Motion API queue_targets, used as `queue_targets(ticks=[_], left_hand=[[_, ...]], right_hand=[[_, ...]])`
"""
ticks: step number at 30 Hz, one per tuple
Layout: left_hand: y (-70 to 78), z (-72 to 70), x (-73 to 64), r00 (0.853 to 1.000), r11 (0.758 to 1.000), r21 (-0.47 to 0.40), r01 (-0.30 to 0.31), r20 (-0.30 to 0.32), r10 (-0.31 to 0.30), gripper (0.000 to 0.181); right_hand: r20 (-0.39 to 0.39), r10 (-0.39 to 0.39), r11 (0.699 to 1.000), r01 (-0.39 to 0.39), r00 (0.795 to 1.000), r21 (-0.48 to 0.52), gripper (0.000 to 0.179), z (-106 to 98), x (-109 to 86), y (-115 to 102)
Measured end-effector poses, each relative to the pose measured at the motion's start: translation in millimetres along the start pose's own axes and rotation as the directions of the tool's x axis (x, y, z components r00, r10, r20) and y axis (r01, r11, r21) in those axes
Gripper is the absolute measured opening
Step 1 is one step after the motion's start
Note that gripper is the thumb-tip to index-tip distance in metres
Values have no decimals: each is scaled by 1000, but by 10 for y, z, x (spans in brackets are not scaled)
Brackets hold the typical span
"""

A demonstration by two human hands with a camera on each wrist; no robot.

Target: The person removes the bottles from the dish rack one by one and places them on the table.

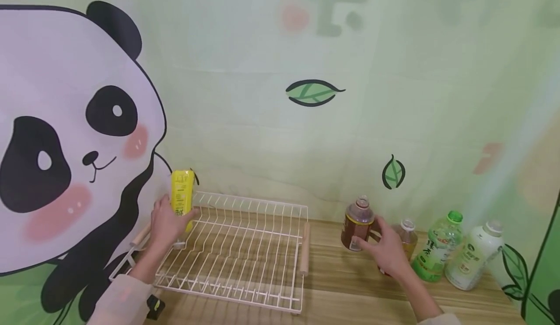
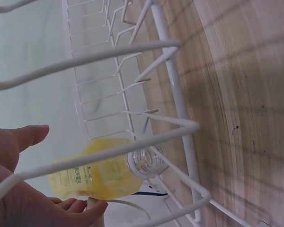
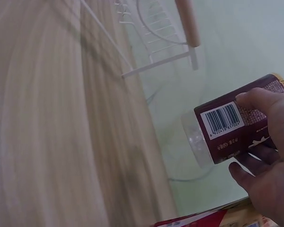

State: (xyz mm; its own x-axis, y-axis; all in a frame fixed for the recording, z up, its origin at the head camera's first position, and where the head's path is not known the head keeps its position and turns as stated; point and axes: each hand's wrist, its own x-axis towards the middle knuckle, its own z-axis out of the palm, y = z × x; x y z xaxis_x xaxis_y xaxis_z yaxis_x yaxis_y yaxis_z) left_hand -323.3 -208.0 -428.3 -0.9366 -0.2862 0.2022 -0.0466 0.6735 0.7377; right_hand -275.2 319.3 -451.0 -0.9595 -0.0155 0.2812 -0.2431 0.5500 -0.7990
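Note:
In the head view, a yellow-labelled bottle (image 1: 182, 191) stands upside down at the left end of a white wire rack (image 1: 236, 227). Its clear neck points down among the wires in the left wrist view. My left hand (image 1: 168, 223) is around it; there the thumb (image 2: 34, 136) is straight and apart from the bottle, while the other fingers lie along its lower side. My right hand (image 1: 387, 249) holds a clear bottle with a dark red label (image 1: 358, 225) between thumb and fingers, right of the rack. That bottle is upright, its base above the wooden tabletop (image 3: 52, 142).
Right of my right hand stand an amber bottle (image 1: 408, 237), partly hidden, a green bottle (image 1: 437, 247) and a white bottle (image 1: 474, 257). The rack has wooden handles (image 1: 305, 249). A panda-printed cloth (image 1: 240, 96) hangs behind. A small black object (image 1: 155, 307) is near the rack's front left corner.

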Motion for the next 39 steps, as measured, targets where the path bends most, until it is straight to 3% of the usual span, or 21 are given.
queue_targets(ticks=[4,11,21,29,39], left_hand=[[7,22,46,1000,1000,-18,-22,-9,22,89],[-44,112,69,999,999,33,8,-32,-7,95],[-101,121,63,996,985,153,-76,-32,82,88],[-130,113,57,989,964,232,-133,-29,144,84],[-190,139,36,984,951,264,-161,-34,176,89]], right_hand=[[0,31,999,-31,1000,-9,78,2,-18,60],[12,79,997,-79,997,-5,75,55,-73,189],[68,75,997,-74,995,-17,76,99,-158,344],[64,105,994,-105,992,-12,76,92,-229,443],[113,89,995,-85,990,-46,72,27,-231,420]])
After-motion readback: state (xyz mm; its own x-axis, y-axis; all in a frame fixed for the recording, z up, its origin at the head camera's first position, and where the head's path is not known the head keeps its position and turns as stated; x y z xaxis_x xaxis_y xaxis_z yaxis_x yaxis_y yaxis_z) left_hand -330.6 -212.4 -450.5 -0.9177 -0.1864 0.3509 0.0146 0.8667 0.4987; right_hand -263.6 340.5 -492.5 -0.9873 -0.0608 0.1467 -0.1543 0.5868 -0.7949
